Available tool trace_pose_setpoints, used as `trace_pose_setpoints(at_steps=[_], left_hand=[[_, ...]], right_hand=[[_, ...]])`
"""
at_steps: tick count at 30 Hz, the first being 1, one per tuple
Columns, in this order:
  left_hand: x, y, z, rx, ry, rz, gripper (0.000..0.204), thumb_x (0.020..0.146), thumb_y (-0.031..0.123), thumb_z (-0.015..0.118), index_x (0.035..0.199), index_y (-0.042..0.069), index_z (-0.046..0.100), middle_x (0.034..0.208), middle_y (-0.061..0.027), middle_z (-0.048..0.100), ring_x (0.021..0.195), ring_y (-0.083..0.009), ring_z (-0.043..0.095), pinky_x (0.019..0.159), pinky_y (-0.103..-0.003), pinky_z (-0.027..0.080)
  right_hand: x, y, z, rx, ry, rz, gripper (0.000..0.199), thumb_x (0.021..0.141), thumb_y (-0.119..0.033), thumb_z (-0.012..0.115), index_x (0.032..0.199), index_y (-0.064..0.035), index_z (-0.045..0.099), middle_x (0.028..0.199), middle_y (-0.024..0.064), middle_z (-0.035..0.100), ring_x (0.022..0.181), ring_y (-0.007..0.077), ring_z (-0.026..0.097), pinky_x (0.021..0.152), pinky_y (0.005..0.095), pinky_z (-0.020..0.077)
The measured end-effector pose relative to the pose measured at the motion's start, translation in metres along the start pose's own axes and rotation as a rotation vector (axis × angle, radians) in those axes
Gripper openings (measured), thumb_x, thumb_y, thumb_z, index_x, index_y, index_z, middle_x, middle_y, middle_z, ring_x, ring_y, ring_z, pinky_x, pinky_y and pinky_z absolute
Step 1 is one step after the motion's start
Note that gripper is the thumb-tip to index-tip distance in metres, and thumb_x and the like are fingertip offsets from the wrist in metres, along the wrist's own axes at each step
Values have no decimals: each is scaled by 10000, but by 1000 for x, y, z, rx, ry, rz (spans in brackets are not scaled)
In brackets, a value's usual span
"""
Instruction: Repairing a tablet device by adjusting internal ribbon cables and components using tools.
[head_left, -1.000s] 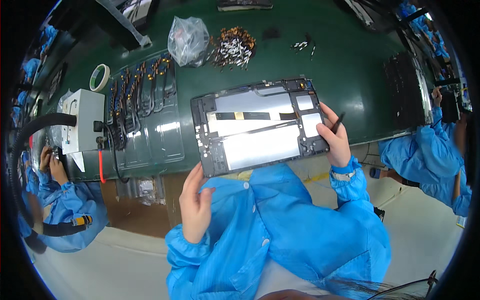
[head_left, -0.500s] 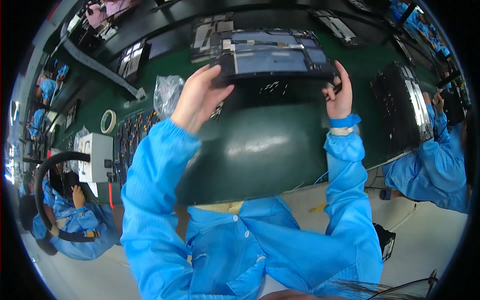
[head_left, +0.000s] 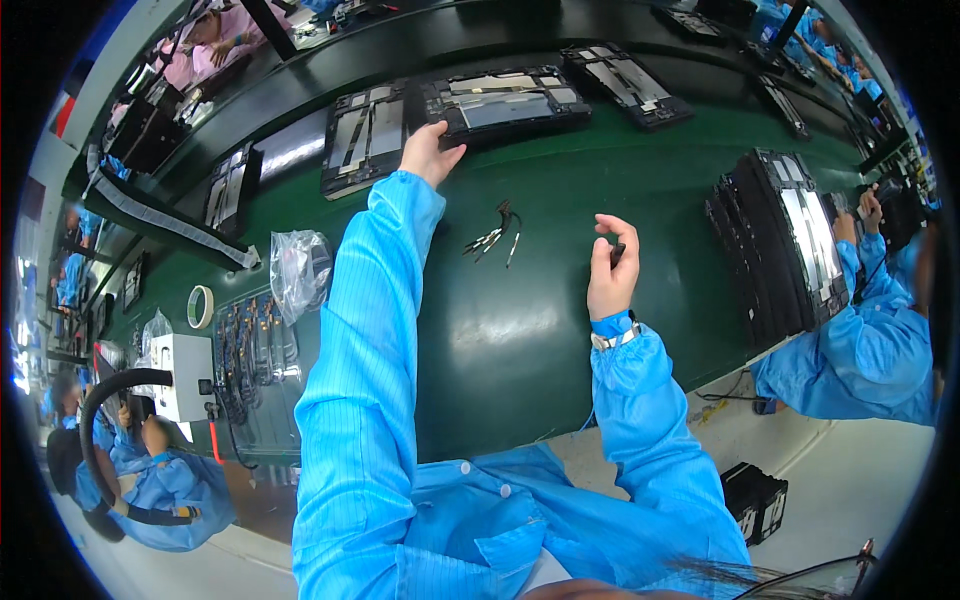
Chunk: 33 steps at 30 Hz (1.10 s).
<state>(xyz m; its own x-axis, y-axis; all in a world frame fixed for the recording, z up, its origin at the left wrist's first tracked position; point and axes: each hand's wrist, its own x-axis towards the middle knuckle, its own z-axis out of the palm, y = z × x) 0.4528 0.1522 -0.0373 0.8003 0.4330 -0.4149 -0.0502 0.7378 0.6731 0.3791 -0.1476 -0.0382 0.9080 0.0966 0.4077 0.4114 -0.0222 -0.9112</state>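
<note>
My left hand (head_left: 430,153) reaches to the near left corner of a flat black device panel (head_left: 505,103), tablet-like with silver-grey plates inside. Its fingertips touch the corner and its thumb stands apart. My right hand (head_left: 613,270) hovers over the green tabletop with curled fingers around a small dark object (head_left: 617,254), too little of it showing to name. Between the hands lies a small bunch of short dark cables (head_left: 495,236) with pale ends.
Similar panels (head_left: 366,140) lie left of it, and another panel (head_left: 628,86) to the right. A stack of panels (head_left: 775,245) stands at right near a co-worker. At left are a clear plastic bag (head_left: 300,272), a tape roll (head_left: 200,307), small parts (head_left: 250,345) and a grey box (head_left: 182,376).
The panel held up in both hands now rests at the back of the table. My right hand has left it and come nearer; my left hand stays at its corner. The cables show fully.
</note>
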Motion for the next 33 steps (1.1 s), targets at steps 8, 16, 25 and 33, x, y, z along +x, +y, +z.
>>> trace_pose_setpoints(at_steps=[8, 16, 25, 33], left_hand=[[-1, -19, 12, 63, 76, 67, 260, 856, 122, 502, 1101, 55, 447, 1131, -129, 478, 1041, -305, 462, 937, -437, 367], [-13, -13, 10, 446, 175, 246, 344, 718, 111, 605, 1023, 4, 488, 1050, -93, 492, 995, -225, 441, 919, -387, 324], [-59, 17, -13, -130, 592, 260, 206, 714, 106, 542, 898, 14, 520, 1060, -115, 493, 992, -226, 450, 913, -376, 336], [-40, 55, -85, 440, 733, 545, 247, 707, 78, 531, 938, -8, 532, 895, -155, 586, 856, -303, 573, 767, -368, 449]], right_hand=[[-4, 0, -1, 136, -61, 107, 216, 797, -29, 465, 985, -40, 571, 977, 40, 520, 785, 98, 493, 609, 203, 385], [-4, -2, 2, 115, -61, 66, 189, 794, -19, 454, 925, -42, 588, 949, 35, 520, 730, 86, 458, 588, 202, 356], [0, 6, 2, 223, -57, 185, 130, 854, -53, 461, 931, -50, 566, 957, 9, 517, 551, 29, 370, 480, 173, 311], [0, 6, 1, 191, -68, 238, 139, 853, -60, 464, 961, -32, 548, 964, 18, 541, 548, 34, 386, 485, 173, 331]])
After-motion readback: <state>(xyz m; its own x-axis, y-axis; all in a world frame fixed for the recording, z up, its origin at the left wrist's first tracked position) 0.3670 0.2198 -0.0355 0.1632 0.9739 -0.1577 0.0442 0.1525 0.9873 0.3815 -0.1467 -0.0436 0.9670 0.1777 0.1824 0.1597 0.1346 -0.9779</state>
